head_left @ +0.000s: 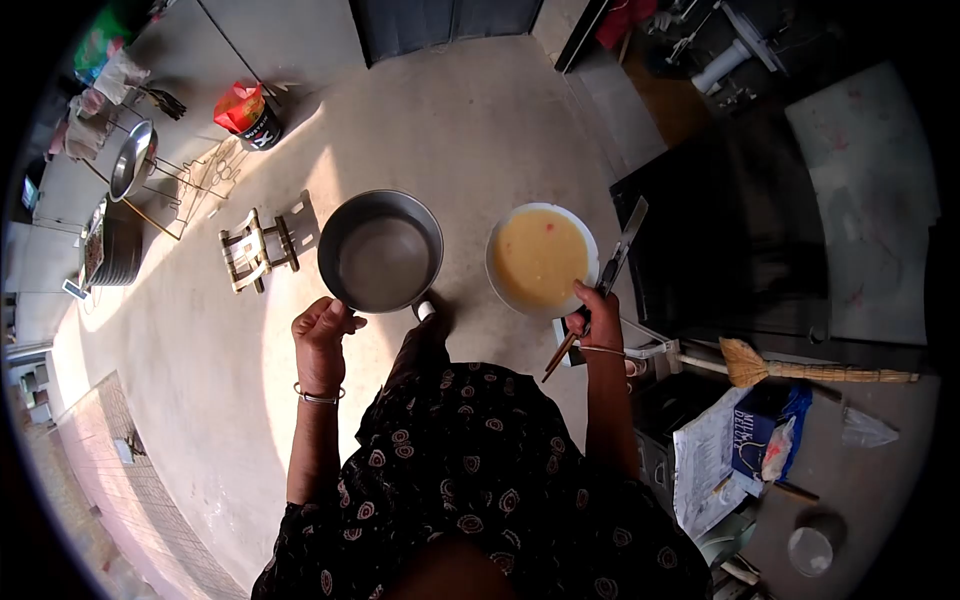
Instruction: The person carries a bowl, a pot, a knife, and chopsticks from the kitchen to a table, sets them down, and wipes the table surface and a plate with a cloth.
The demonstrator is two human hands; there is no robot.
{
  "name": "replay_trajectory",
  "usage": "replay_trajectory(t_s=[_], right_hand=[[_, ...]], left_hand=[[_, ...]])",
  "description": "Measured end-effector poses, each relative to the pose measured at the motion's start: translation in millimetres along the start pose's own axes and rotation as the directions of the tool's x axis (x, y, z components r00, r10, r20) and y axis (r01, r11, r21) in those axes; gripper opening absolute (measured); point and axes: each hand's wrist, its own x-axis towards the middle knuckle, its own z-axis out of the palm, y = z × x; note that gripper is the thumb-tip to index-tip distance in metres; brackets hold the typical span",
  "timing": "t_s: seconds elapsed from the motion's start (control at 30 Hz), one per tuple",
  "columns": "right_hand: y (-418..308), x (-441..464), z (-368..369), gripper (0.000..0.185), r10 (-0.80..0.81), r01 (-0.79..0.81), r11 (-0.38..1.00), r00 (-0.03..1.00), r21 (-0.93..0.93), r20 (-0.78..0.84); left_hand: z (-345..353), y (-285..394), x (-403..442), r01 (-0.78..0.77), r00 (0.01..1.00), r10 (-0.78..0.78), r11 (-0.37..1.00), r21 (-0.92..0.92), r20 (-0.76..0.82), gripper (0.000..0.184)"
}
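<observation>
My left hand is closed on the near left rim of a deep grey pot. The inside of the pot looks bare, or holds only a shallow clear liquid; I cannot tell which. My right hand grips the edge of a white bowl filled with a yellowish liquid with a few small red bits. Against the same hand lie brown chopsticks and a long metal utensil, whose kind I cannot make out. Pot and bowl hang side by side over the floor, apart from each other.
A low wooden stool stands left of the pot. Farther back are a red and black bucket and a metal basin on a wire stand. To the right are a dark cabinet-like surface, a straw broom and a blue box.
</observation>
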Motion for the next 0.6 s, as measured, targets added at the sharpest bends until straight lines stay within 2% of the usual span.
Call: replay_trajectory(t_s=[0.17, 0.23, 0.6], right_hand=[[-31.9, 63.1, 58.6, 0.015, 0.048, -0.045, 0.998, 0.996, 0.045, -0.069], [-37.4, 88.7, 73.9, 0.016, 0.046, -0.043, 0.998, 0.997, 0.053, -0.062], [-109.3, 257.9, 147.0, 0.017, 0.040, -0.040, 0.999, 0.999, 0.014, -0.016]], left_hand=[[11.6, 39.9, 97.4, 0.047, 0.999, -0.048, 0.998, 0.038, 0.011, 0.028], [16.7, 51.5, 136.7, 0.047, 0.999, -0.049, 0.996, 0.073, 0.018, 0.028], [78.3, 98.0, 332.0, 0.018, 0.999, -0.018, 1.000, 0.024, 0.030, 0.030]])
